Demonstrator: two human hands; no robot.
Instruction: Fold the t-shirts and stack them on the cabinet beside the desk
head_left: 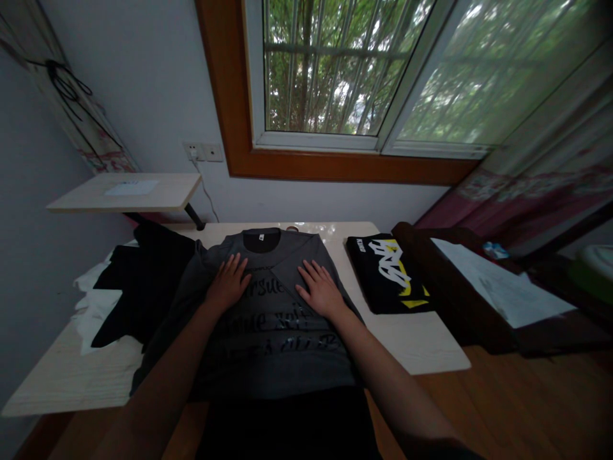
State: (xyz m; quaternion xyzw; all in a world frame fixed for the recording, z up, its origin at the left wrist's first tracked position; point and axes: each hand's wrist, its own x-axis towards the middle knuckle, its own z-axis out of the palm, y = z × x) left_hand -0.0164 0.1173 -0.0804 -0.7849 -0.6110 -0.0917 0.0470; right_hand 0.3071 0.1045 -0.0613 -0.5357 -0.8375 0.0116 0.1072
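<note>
A dark grey T-shirt point(282, 374) with black lettering lies front up on the table, its collar at the far side. Its right-hand sleeve is folded in across the chest, while the left-hand side spreads out. My left hand point(228, 282) rests flat on the upper left of the chest, fingers apart. On the folded sleeve part, my right hand point(320, 291) lies flat too, fingers spread. Neither hand grips the cloth. To the right sits a folded black T-shirt point(366, 268) with white and yellow print.
Black clothing point(143, 281) and white clothing point(86, 319) are heaped at the left of the pale table point(62, 377). A small raised shelf point(90, 198) bears a paper. Right of the table stands a dark brown piece of furniture point(443, 294) with a white sheet point(502, 287). Behind are a wall and window.
</note>
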